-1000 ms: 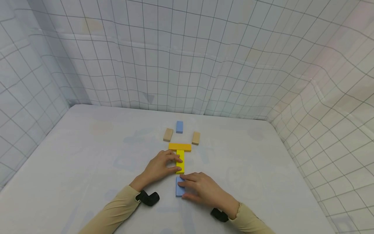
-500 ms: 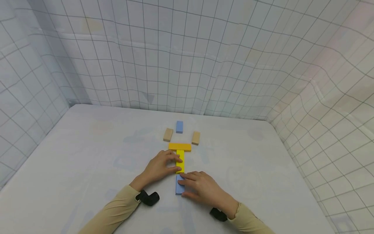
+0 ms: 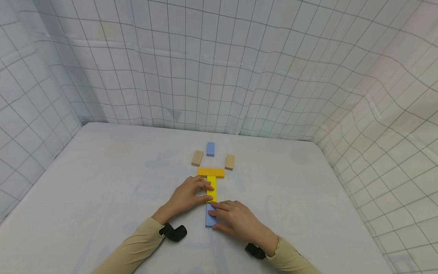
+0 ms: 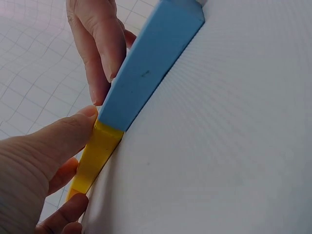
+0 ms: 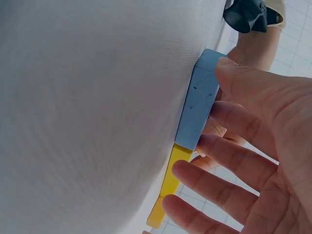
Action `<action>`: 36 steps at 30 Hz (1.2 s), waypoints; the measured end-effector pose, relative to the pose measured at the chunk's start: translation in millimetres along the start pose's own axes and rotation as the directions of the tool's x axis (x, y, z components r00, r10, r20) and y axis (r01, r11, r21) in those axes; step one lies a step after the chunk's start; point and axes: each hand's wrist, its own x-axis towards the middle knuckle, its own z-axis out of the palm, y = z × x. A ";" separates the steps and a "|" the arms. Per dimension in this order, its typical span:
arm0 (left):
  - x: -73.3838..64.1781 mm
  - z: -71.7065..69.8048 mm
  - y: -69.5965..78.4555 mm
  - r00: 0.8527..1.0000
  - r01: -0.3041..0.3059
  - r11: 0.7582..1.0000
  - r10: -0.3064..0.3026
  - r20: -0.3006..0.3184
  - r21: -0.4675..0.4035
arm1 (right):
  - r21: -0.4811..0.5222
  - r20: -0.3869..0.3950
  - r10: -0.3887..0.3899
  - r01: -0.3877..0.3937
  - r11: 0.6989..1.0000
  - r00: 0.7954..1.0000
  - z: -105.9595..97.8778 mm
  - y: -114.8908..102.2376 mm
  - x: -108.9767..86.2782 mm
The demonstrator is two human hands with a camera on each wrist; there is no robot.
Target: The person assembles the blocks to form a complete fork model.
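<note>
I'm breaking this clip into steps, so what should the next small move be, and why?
Probably lift the right hand off the near blue rectangular block while the left hand steadies the bright yellow rectangular block: in both wrist views the two blocks meet end to end, and the head view shows them roughly in line.

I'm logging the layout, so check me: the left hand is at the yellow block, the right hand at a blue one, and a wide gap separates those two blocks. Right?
Not the gap: the left wrist view shows the blue block meeting the yellow block end to end. The rest holds.
</note>
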 end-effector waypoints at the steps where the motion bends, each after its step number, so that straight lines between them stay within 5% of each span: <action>1: -0.1 0.1 0.0 1.000 -0.001 1.000 0.001 -0.002 0.001 | 0.000 -0.001 0.000 0.000 1.000 1.000 0.0 -0.1 0.2; 36: -0.7 -0.6 -1.5 1.000 -0.007 1.000 0.008 0.017 -0.021 | -0.075 -0.007 -0.007 0.006 0.997 1.000 1.1 -0.3 3.3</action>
